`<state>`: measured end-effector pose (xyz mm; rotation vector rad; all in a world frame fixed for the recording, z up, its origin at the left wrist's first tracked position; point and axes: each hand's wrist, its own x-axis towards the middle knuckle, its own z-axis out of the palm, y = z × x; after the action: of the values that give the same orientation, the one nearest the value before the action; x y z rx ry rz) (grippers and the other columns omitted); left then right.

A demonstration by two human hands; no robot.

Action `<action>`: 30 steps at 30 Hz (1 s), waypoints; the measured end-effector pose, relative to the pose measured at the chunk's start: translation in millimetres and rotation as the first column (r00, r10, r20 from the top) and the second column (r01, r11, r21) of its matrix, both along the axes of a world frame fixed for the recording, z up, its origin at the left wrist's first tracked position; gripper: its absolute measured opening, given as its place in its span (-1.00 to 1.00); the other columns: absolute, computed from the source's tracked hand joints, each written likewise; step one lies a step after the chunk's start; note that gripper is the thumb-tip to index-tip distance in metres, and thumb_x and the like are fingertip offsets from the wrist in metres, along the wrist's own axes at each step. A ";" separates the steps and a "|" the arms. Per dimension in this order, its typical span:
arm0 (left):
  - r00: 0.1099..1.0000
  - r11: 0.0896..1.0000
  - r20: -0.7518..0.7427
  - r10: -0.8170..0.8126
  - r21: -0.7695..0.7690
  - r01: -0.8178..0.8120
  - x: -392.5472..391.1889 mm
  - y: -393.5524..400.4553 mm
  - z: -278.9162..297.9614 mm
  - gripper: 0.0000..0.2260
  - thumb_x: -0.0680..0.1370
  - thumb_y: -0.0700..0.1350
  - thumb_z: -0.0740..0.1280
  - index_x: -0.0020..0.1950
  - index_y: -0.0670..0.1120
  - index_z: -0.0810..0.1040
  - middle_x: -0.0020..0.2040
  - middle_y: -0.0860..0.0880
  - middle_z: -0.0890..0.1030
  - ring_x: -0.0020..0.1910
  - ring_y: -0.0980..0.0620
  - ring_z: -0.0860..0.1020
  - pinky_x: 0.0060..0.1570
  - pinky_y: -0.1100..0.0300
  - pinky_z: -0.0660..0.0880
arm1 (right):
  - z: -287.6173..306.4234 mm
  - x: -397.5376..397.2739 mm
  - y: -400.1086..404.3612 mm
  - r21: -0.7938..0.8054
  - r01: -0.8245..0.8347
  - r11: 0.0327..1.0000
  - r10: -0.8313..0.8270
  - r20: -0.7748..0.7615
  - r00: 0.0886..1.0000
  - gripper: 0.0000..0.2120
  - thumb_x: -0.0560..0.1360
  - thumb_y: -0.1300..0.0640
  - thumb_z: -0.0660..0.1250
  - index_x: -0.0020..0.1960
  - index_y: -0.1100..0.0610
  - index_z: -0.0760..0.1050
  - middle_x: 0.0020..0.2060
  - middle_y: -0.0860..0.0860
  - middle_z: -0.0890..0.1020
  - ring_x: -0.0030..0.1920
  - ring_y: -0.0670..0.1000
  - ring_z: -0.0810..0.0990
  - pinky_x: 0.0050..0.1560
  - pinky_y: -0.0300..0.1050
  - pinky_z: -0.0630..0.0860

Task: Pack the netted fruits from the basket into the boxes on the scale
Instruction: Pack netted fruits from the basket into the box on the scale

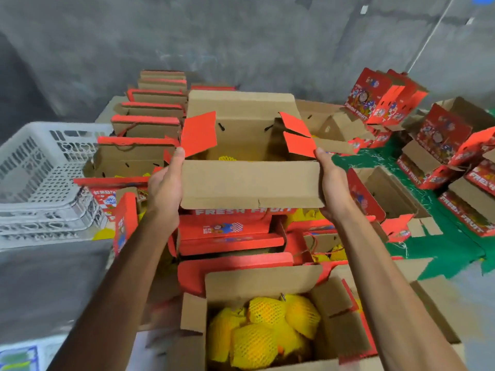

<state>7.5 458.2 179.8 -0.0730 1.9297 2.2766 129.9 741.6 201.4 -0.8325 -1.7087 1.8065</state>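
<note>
Landmark: the carried box (249, 183), held at chest height in mid-frame.

Grey concrete wall (241, 36) behind the carried box, filling the upper frame. Green mat (442, 253) to its right, strewn with red printed cartons (375, 97), some upright, some tipped. White plastic basket (40, 172) to its left; its interior shows no fruit from this angle. A row of packed boxes (150, 124) runs back from the carried box's left side, flaps up, apparently staged as finished stock. More red boxes lie stacked directly under it.

Near box (267, 317) below and closer to the person than the carried box, flaps open, holding netted fruits (265, 330): yellow, in foam mesh sleeves, packed touching one another. No scale can be made out beneath it.

Carried box: long axis runs left to right across the view, open top facing up, red end flaps (199, 133) splayed outward. A scrap of yellow netting shows inside, so it holds at least one fruit.

Left hand (164, 186) grips the left end wall, thumb over the rim. Right hand (333, 183) presses the right end, fingers wrapped beneath. Holding at both short ends likely keeps the load level and the flaps free; judged a transfer toward the finished row.
</note>
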 end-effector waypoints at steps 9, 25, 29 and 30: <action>0.993 0.989 0.003 0.114 -0.092 -0.113 -18.2 -6.7 14.1 -0.66 0.35 0.46 0.38 -0.33 0.23 0.70 -0.20 0.06 0.75 -0.21 0.06 0.74 -0.04 0.00 0.66 | -12.2 -43.7 -3.8 -0.082 -0.148 0.986 0.144 -0.057 0.988 -0.69 0.55 -0.16 0.38 -0.09 0.09 0.66 -0.18 -0.03 0.76 -0.12 0.04 0.75 -0.03 0.01 0.63; 0.994 0.996 0.066 0.086 -0.033 -0.084 -80.2 15.2 12.2 -0.53 0.39 0.41 0.42 -0.15 -0.01 0.65 -0.12 -0.03 0.76 -0.12 -0.07 0.75 0.11 -0.17 0.64 | -6.7 -99.6 17.1 -0.113 -0.150 0.982 0.148 -0.033 0.988 -0.53 0.43 -0.35 0.39 -0.01 0.05 0.67 -0.17 -0.02 0.77 -0.16 0.05 0.77 -0.29 -0.15 0.59; 0.994 0.996 0.065 0.088 -0.027 -0.086 -89.6 18.5 8.6 -0.56 0.41 0.38 0.43 -0.15 -0.01 0.67 -0.13 -0.02 0.76 -0.12 -0.06 0.75 0.11 -0.17 0.64 | -11.1 -112.1 20.4 -0.111 -0.148 0.983 0.147 -0.021 0.989 -0.54 0.45 -0.35 0.38 -0.01 0.04 0.65 -0.23 -0.08 0.75 -0.26 -0.04 0.74 -0.38 -0.21 0.56; 0.994 0.995 0.060 0.095 -0.025 -0.093 -93.3 19.9 10.0 -0.55 0.39 0.38 0.43 -0.15 -0.01 0.67 -0.13 -0.02 0.76 -0.12 -0.06 0.75 0.10 -0.17 0.64 | -10.2 -116.5 21.8 -0.111 -0.150 0.982 0.149 -0.022 0.989 -0.53 0.45 -0.34 0.38 0.03 0.05 0.66 -0.19 -0.06 0.76 -0.20 -0.02 0.76 -0.29 -0.13 0.62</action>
<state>-85.8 478.1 189.8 -0.2386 1.9602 2.2824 13.4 763.5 191.2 -0.7528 -1.7139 2.0201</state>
